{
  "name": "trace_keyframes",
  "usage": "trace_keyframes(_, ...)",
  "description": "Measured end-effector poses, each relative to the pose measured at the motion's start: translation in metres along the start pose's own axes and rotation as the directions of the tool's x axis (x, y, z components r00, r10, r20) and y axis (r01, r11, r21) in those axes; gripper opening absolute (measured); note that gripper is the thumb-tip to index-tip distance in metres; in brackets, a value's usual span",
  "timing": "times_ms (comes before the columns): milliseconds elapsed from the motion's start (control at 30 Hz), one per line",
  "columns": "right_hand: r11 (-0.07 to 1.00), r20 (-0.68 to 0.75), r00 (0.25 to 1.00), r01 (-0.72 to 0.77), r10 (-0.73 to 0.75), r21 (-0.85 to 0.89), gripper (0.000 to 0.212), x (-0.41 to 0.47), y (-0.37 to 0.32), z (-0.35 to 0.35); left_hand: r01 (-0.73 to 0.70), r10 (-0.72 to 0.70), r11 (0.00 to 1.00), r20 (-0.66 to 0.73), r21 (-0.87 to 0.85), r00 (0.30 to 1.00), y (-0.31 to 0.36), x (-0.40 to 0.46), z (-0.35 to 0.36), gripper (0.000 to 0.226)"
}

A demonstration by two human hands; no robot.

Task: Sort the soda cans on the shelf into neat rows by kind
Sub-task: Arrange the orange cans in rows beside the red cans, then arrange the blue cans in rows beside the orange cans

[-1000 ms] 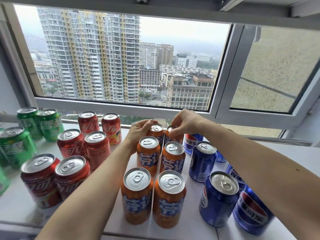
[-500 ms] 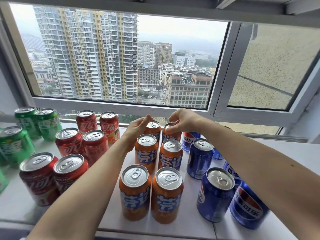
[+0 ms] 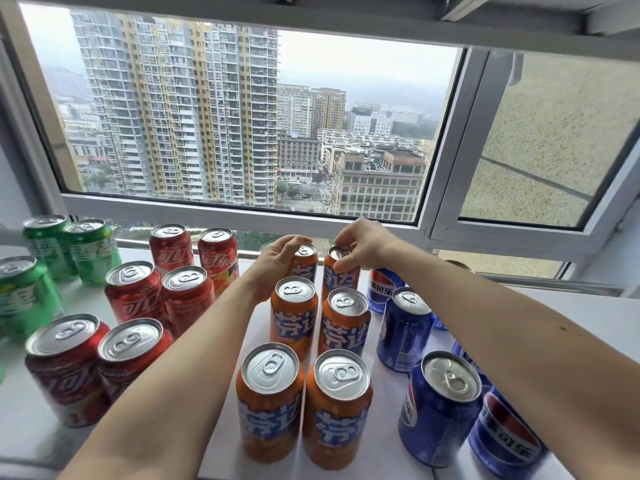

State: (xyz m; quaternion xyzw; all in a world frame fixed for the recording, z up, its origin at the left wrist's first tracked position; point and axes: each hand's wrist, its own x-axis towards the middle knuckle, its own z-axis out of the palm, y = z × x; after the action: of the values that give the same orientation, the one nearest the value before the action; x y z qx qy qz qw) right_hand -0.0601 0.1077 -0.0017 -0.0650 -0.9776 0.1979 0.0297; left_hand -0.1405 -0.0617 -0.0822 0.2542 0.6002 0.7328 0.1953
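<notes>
Orange Fanta cans stand in two columns down the middle of the white shelf [image 3: 588,323]. My left hand [image 3: 277,261] wraps around the back left orange can [image 3: 306,261]. My right hand [image 3: 360,245] pinches the rim of the back right orange can [image 3: 341,280]. In front of them stand two middle orange cans [image 3: 294,313] and two front orange cans [image 3: 337,407]. Red Coca-Cola cans [image 3: 135,296] line up in two columns to the left. Green Sprite cans [image 3: 91,251] stand at the far left. Blue Pepsi cans [image 3: 440,407] sit to the right, partly behind my right forearm.
A large window [image 3: 242,116] with a grey-white frame rises right behind the back cans. The shelf's front edge runs along the bottom of the view. A blue can at the far right [image 3: 505,441] leans, half hidden by my arm.
Both hands stay on the two back orange cans. My left hand has closed further around its can, and the camera has shifted slightly.
</notes>
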Motion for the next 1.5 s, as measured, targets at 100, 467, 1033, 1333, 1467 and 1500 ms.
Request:
trace_keyframes(100,1.0,-0.011,1.0,0.001,-0.001,0.005,0.059,0.004,0.0,0.001,-0.003,0.003,1.0,-0.013,0.025,1.0,0.0,0.004,0.0,0.026)
trace_keyframes(467,0.999,-0.01,0.999,0.05,-0.05,0.019,0.067,-0.016,0.003,-0.02,0.04,-0.017,0.98,-0.119,0.193,0.993,0.021,0.004,-0.004,0.051)
trace_keyframes(1033,0.969,-0.081,0.983,-0.145,0.163,0.198,0.06,-0.196,0.112,-0.078,-0.273,-0.031,0.67,0.393,0.69,0.919,0.094,-0.062,0.14,0.042)
trace_keyframes(1333,0.989,0.024,0.999,-0.05,0.047,0.141,0.066,-0.186,0.143,-0.057,-0.139,-0.256,0.447,0.275,0.884,0.927,0.069,-0.062,0.173,0.06)
trace_keyframes(1467,0.996,-0.043,0.999,0.001,0.003,0.09,0.055,-0.181,0.144,-0.057,-0.098,-0.077,0.343,0.132,0.934,0.988,0.057,-0.059,0.178,0.047)
trace_keyframes(1500,0.997,-0.055,0.998,-0.005,0.009,0.075,0.053,-0.179,0.143,-0.057,-0.069,-0.021,0.276,0.078,0.959,0.997,0.053,-0.057,0.181,0.046)
